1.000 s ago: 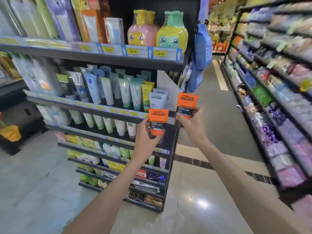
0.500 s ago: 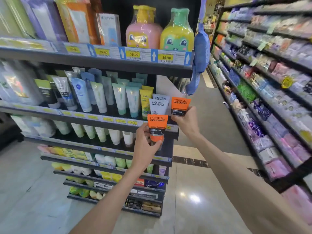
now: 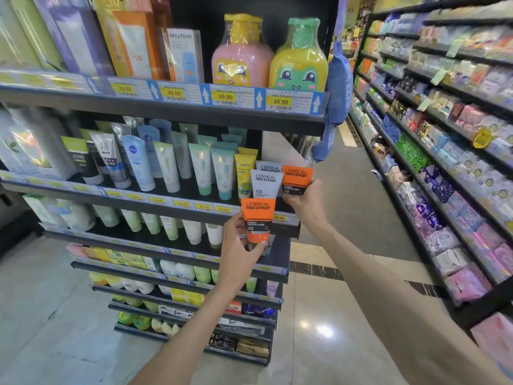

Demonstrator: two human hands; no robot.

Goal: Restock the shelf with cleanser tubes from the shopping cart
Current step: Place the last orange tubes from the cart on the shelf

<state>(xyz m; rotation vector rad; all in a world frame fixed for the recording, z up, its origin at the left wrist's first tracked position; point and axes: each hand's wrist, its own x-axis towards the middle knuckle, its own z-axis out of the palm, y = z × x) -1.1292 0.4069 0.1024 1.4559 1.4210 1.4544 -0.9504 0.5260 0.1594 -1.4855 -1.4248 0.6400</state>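
- Two orange L'Oreal Men Expert cleanser tubes are in play, one per hand, at the right end of the tube shelf (image 3: 155, 202).
- Right hand (image 3: 304, 201) pinches the right orange tube (image 3: 296, 179) by its lower end, just beside the white Men Expert tubes (image 3: 265, 184) already standing there.
- Left hand (image 3: 240, 257) grips the left orange tube (image 3: 257, 220) low down, in front of the shelf edge, not placed yet.
- Both tubes are upright: long axis vertical, flat crimped end up, cap end down, labels facing out.
- I'd say seat the right one first, cap down, label forward, without knocking the white ones over.
- Then slot the left tube next to it.
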